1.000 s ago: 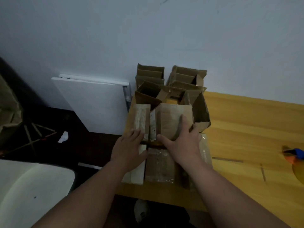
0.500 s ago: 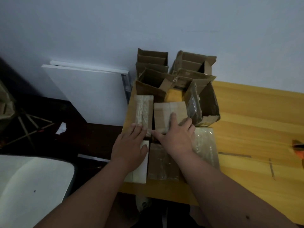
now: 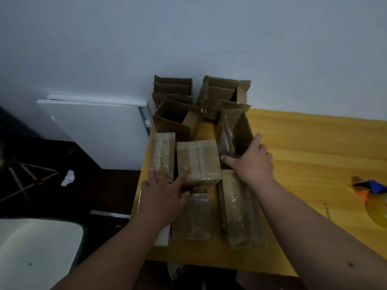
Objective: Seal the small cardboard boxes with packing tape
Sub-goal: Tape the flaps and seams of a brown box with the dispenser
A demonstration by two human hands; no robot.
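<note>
Yellow wooden table pushed up against a pale blue-grey wall, with all the boxes crowded into its left end. Count as best I can make out: five taped boxes near the front, namely a narrow one at the left edge, a squarer middle one, a plastic-wrapped one in front of that, a long one on the right, and one standing on its side inside an open carton. Behind them are roughly four more open boxes by the wall, flaps up, though they overlap so I can't count them for sure. One tape dispenser, blue and orange, sits well apart at the far right edge.

Room-wise, the whole right stretch of tabletop is bare wood. On the left the boxes run right to the table's edge, with dark floor below, a white panel leaning on the wall, and a white chair seat.

Left hand lies palm down, fingers spread, tips touching the narrow box and the middle box. Right hand reaches further in, fingers splayed wide, index on the open carton's side, thumb by the middle box. Neither hand is gripping anything.
</note>
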